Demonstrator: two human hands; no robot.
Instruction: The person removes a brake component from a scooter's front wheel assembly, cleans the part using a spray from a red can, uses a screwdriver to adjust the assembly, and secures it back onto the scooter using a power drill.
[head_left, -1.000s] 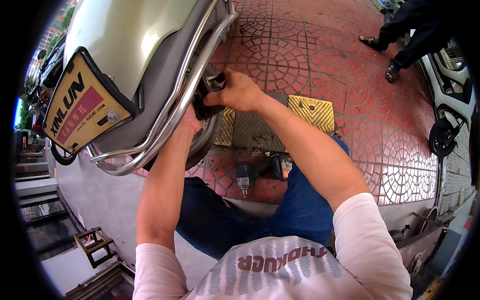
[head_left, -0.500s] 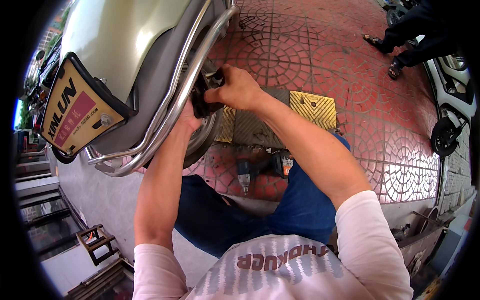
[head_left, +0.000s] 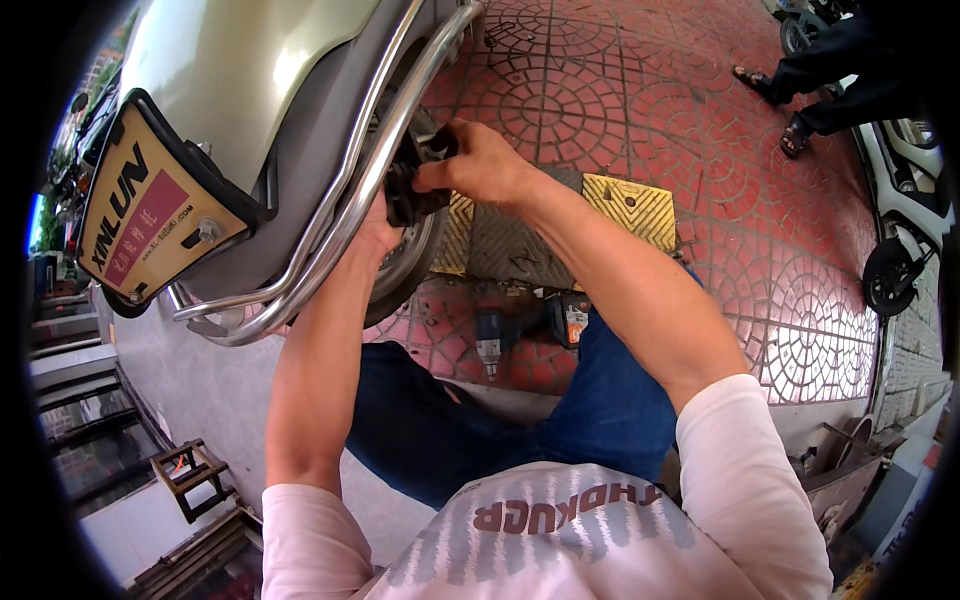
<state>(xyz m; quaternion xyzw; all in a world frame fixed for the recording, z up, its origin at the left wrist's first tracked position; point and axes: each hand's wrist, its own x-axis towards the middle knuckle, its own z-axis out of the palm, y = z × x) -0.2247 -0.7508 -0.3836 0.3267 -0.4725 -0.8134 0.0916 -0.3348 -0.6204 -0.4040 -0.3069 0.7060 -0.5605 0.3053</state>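
A pale gold scooter (head_left: 235,75) stands at the left with its rear toward me. Chrome guard tubes (head_left: 352,215) curve around its side. My right hand (head_left: 482,165) has thumb and fingers closed around a blackish, block-like mechanical part (head_left: 412,190) beside the rear wheel (head_left: 402,282); the part's exact kind cannot be made out. Just below, my left hand (head_left: 374,236) reaches up behind the tubes to the underside of that part. Its fingers are hidden by the tubes and the part.
A cordless impact wrench (head_left: 490,335) lies on the red tiles (head_left: 560,100) between my knees. Beyond it is a black-and-yellow rubber ramp (head_left: 628,212). Another person's sandalled feet (head_left: 794,135) and a parked white scooter (head_left: 915,185) are at the right. A small wooden stool (head_left: 188,478) stands lower left.
Both hands keep their places at the dark part, the right shifting only slightly. The whole view has tilted a little; nothing was let go or taken up.
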